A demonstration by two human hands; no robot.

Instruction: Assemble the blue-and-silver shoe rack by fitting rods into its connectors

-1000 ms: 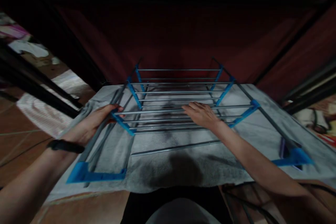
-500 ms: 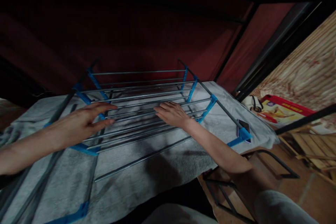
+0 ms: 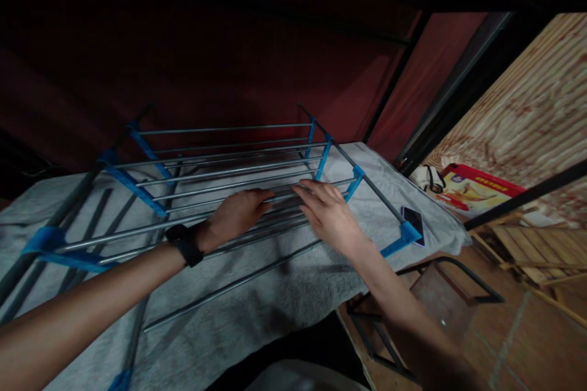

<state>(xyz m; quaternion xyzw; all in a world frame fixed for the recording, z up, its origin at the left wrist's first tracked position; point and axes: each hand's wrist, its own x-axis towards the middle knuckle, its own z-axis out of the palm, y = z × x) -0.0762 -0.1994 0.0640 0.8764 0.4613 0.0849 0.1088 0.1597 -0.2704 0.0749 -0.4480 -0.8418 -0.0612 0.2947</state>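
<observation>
A drying rack (image 3: pixel 229 171) of grey metal rods with blue plastic joints lies across a grey towel-covered table (image 3: pixel 220 330). My left hand (image 3: pixel 238 214), with a black band at the wrist, reaches over the middle rods. Its thumb and fingers point right, slightly apart, and their undersides are hidden. Close on its right, my right hand (image 3: pixel 328 211) rests over the same rods with fingers stretched and spread. Neither hand visibly grips a rod; contact with the rods is hard to make out. One lower rod (image 3: pixel 233 287) runs slanted in front of both hands.
A phone (image 3: pixel 413 225) lies by the rack's right blue corner joint. Beyond the table's right end are a red and yellow box (image 3: pixel 481 186), a dark metal-framed stool (image 3: pixel 444 293) and wooden slats (image 3: pixel 541 253). Dark red panels (image 3: pixel 229 73) stand behind the rack.
My left hand has moved right along the rods, close to my right hand. My right hand's fingers have spread. The view has shifted, so the rack appears further left.
</observation>
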